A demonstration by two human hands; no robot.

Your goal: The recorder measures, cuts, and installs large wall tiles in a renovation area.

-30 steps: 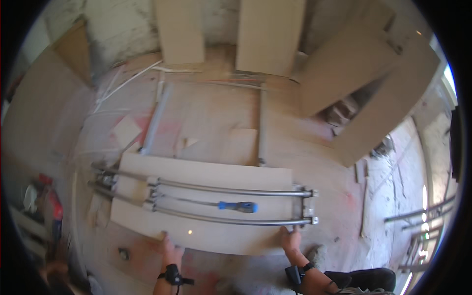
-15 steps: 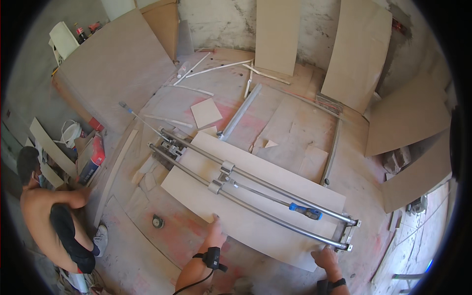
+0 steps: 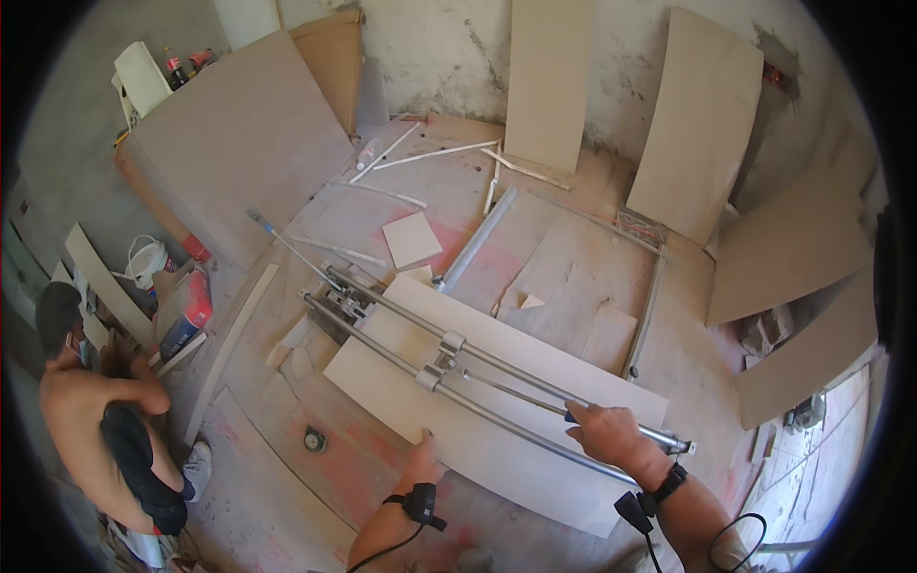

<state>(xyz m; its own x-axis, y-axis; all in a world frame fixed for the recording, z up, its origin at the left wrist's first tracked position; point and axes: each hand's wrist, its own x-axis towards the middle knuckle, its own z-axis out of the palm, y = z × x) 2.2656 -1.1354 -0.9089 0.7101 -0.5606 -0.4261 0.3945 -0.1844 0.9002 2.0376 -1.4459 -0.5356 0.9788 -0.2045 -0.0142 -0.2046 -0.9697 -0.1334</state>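
Observation:
A long beige tile (image 3: 525,477) lies on the floor under the two steel rails of a manual tile cutter (image 3: 497,417). My left hand (image 3: 420,465) pinches the tile's near edge, its thumb on the edge and its other fingers mostly hidden. My right hand (image 3: 611,439) is closed around the cutter's blue handle (image 3: 570,413), above the right part of the rails; only the tip of the handle shows. The cutter's sliding carriage (image 3: 440,363) sits around the middle of the rails, joined to the handle by a thin rod.
A person (image 3: 100,411) crouches at the left beside a red and dark bag (image 3: 186,315) and a white bucket (image 3: 146,260). A round tape measure (image 3: 314,439) lies left of my left arm. Large tiles (image 3: 693,124) lean along the walls. White strips and a square tile piece (image 3: 413,240) lie beyond the cutter.
My right hand has moved from the tile's near right corner up onto the blue handle and closed on it. My left hand stays at the tile's edge. The person's arms have risen.

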